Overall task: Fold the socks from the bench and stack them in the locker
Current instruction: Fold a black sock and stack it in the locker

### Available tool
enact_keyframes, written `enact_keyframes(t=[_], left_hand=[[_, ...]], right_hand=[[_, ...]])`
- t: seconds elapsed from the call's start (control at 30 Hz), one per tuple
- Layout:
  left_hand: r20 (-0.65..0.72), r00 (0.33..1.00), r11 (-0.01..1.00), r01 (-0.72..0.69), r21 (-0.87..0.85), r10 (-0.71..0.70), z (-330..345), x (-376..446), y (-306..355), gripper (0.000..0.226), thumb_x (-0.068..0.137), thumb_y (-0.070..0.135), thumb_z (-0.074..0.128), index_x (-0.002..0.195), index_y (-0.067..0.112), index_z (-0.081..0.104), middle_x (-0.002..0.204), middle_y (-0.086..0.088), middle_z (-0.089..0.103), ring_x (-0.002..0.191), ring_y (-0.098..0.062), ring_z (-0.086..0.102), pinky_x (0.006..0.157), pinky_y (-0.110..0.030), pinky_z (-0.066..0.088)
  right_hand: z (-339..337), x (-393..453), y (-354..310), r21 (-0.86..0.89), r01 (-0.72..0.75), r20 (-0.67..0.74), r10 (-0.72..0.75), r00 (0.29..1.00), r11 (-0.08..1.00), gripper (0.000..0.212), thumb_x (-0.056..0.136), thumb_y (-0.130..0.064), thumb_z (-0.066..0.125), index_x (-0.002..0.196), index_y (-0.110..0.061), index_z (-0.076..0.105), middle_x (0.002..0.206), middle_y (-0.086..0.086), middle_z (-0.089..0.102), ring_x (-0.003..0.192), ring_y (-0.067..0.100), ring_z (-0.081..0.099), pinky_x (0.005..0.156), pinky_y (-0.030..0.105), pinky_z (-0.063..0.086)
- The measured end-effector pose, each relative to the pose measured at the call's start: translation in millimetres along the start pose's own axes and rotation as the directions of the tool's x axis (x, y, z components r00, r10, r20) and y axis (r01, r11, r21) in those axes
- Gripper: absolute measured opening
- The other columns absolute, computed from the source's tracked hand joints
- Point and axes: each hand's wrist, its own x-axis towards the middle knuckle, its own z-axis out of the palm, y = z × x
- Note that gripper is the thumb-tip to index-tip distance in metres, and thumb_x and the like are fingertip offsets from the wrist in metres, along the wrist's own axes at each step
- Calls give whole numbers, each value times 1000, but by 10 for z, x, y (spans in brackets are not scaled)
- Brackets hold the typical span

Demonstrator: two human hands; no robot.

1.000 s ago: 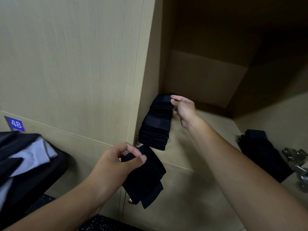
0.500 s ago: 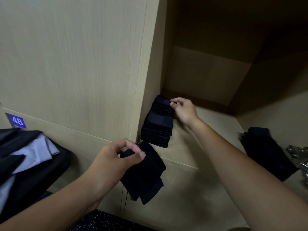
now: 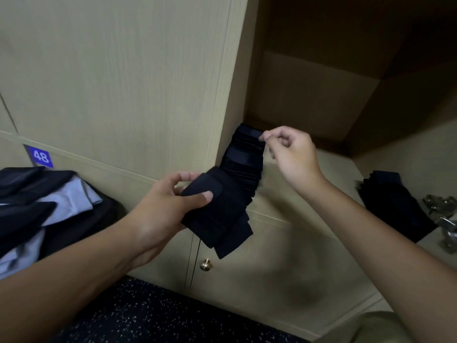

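- The left hand (image 3: 160,211) grips a folded dark sock (image 3: 217,214), thumb across its top face and fingers curled underneath, holding it in front of the locker's (image 3: 309,100) lower front edge.
- The sock's loose ends hang down past the hand, above a small brass knob (image 3: 205,264) on the cabinet door below.
- The right hand (image 3: 293,154) is raised inside the locker opening, thumb and forefinger pinched together at the top edge of the sock stack (image 3: 244,159); whether they actually grip the top sock cannot be told.
- That stack of folded dark socks sits on the locker floor (image 3: 309,179), pressed against the left wall, just behind the held sock.
- A second pile of dark socks (image 3: 393,201) lies on the same floor at the right side, well apart from the first, beside a metal hinge (image 3: 442,216).
- Left of the locker, outside it, a heap of dark and light blue clothes (image 3: 47,206) lies under a blue tag reading 48 (image 3: 39,156).
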Motion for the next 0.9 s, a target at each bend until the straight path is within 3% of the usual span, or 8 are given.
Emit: enact_keyframes(t=[0.07,0.17,0.23,0.3,0.47,0.67,0.77,0.9], left_hand=[[36,999,999,-12,30,10,-27,-24,14,31,90,7,71,121,13,67,116,-15,74,101,-28,74,80,-35,59],[58,998,999,-20,50,17,-44,-68,40,28,90,6,71,118,10,67,113,-18,74,98,-29,75,76,-32,60],[71,997,997,-17,69,12,-48,-92,51,26,90,7,71,115,11,66,113,-20,73,98,-31,75,75,-32,60],[88,996,996,-12,88,5,-47,-113,51,22,90,7,72,110,13,66,112,-25,72,101,-36,74,78,-36,60],[105,994,990,0,144,-15,-51,-118,17,28,91,8,71,116,14,61,107,-25,73,97,-34,75,83,-40,62],[27,1000,986,1,165,-5,-97,-124,54,32,87,6,75,117,11,63,105,-21,74,94,-29,76,75,-31,61],[-2,1000,980,-13,197,14,-134,-125,66,31,86,5,76,115,12,66,98,-17,76,92,-29,76,74,-30,60],[-15,1000,975,-5,221,8,-142,-128,57,29,87,2,75,113,10,67,98,-20,74,89,-29,76,71,-29,61]], right_hand=[[-30,-275,-166,-32,7,160,-2,987,999,25,101,-33,60,90,-16,75,66,3,61,61,4,54,72,26,48],[-17,-579,-302,-22,-92,405,93,910,996,25,96,-46,65,98,-23,74,86,5,73,76,11,68,77,35,54],[27,-676,-329,-33,-145,473,143,869,989,28,91,-46,71,109,-24,72,99,7,75,92,17,72,89,37,56],[64,-731,-340,17,-203,525,165,835,979,33,90,-36,76,116,-18,70,100,6,77,96,15,74,94,33,57],[84,-760,-321,103,-290,591,176,787,951,26,92,-19,76,113,-7,69,102,4,79,95,17,76,88,27,60],[-30,-572,-249,189,-419,500,281,819,888,22,96,-21,69,111,-6,72,106,5,78,100,14,73,97,34,53],[-130,-429,-172,389,-577,458,392,798,718,24,96,-16,67,117,-5,68,114,7,76,108,17,71,98,33,54],[-237,-321,-108,665,-627,445,459,769,406,39,96,0,61,134,-5,58,117,13,72,95,19,73,74,26,60]])
